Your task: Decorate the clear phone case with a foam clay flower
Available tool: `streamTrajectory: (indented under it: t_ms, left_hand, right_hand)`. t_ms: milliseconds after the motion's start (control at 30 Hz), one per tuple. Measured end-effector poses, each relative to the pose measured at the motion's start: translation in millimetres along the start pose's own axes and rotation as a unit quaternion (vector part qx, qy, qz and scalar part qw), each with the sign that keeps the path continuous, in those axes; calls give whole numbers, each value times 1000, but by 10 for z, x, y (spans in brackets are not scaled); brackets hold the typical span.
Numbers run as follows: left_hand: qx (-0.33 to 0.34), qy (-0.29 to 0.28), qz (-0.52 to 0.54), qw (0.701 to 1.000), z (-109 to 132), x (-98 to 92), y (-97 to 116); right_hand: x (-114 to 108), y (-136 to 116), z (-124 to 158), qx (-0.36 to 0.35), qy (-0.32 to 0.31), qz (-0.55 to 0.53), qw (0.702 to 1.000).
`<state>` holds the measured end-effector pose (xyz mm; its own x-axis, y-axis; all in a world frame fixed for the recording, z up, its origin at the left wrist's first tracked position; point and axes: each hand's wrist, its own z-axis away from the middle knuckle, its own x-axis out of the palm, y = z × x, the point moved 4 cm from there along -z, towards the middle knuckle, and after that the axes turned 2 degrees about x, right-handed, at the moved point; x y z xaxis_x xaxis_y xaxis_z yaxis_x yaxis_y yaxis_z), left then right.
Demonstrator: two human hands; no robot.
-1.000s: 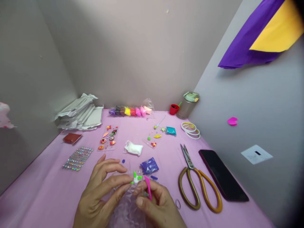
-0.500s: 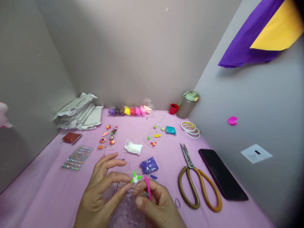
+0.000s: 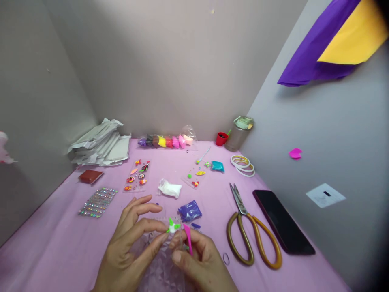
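Both my hands meet low in the middle of the view, above a clear faceted plastic piece [image 3: 162,269]. My left hand [image 3: 130,247] pinches a small white clay figure with green leaves [image 3: 173,227] between thumb and forefinger, its other fingers spread. My right hand [image 3: 200,265] is closed around a thin pink modelling tool [image 3: 188,239], whose tip stands beside the figure. A purple clay bag [image 3: 190,211] lies just behind the hands, a white clay bag [image 3: 170,188] a little farther back.
On the pink tabletop [image 3: 54,251]: large gold-handled scissors [image 3: 247,231], a black phone [image 3: 281,221], tape rings [image 3: 243,164], a row of coloured clay bags [image 3: 165,142], sticker sheets [image 3: 136,176], a rhinestone sheet [image 3: 99,202], a red pack [image 3: 90,176], stacked grey envelopes [image 3: 99,144], a bottle [image 3: 238,134].
Hardly anything has moved; my fingers have shifted slightly around the small figure, and the view has drifted a little.
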<state>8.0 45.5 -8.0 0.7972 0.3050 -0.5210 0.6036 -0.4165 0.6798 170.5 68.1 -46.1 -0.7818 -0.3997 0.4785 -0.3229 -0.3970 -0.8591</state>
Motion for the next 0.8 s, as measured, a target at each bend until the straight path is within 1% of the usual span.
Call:
streamTrajectory:
  t_ms: [467,700,800]
  left_hand:
    - [0,-12,13,1000,-23,0,31]
    - [-11,-7,20,1000,0,-13,14]
    - [-5,-13,20,1000,4,-9,15]
  right_hand:
    - [37,-52,-2,1,8,-8,1000]
    - [26,-17,-17,9,3,-7,1000]
    - [7,4,-5,14,0,-5,1000]
